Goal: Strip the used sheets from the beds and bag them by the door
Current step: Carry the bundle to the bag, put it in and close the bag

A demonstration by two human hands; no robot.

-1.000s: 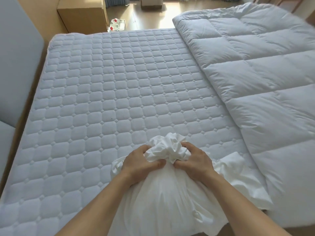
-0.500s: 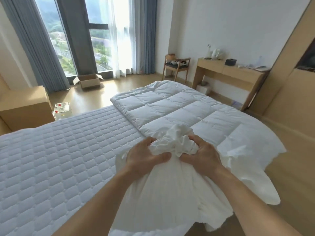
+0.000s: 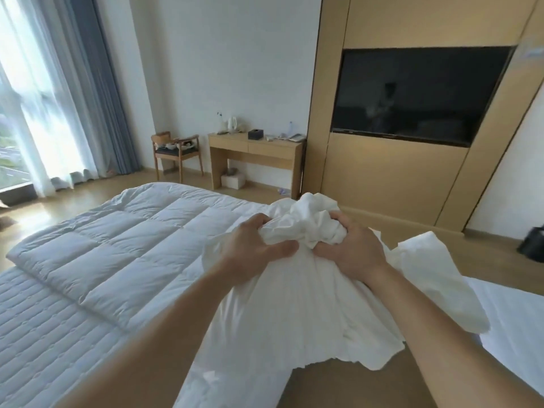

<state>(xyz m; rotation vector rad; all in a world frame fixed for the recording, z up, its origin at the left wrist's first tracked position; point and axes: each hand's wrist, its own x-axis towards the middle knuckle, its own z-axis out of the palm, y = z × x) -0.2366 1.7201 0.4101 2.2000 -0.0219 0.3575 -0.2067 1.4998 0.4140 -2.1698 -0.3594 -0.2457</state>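
Note:
A bunched white sheet [image 3: 297, 307] hangs in front of me, gathered into a crumpled knot at the top. My left hand [image 3: 250, 254] grips the knot from the left and my right hand [image 3: 350, 248] grips it from the right. The sheet's loose tail [image 3: 435, 278] flaps out to the right. Below and to the left lies the stripped bed with its quilted mattress pad [image 3: 38, 343] and a folded white duvet [image 3: 117, 245] on it. A second bed's white corner [image 3: 518, 325] shows at the right edge.
A wooden desk [image 3: 256, 154] with a kettle and tissue box stands against the far wall, a chair [image 3: 176, 151] to its left. A wall-mounted television [image 3: 412, 92] sits in wooden panelling. A dark bag [image 3: 532, 245] lies on the wooden floor at far right. Curtained windows are at left.
The view has swung right and upward, from the mattress to the desk and television wall. Both hands keep the same grip on the sheet, which has lifted off the bed.

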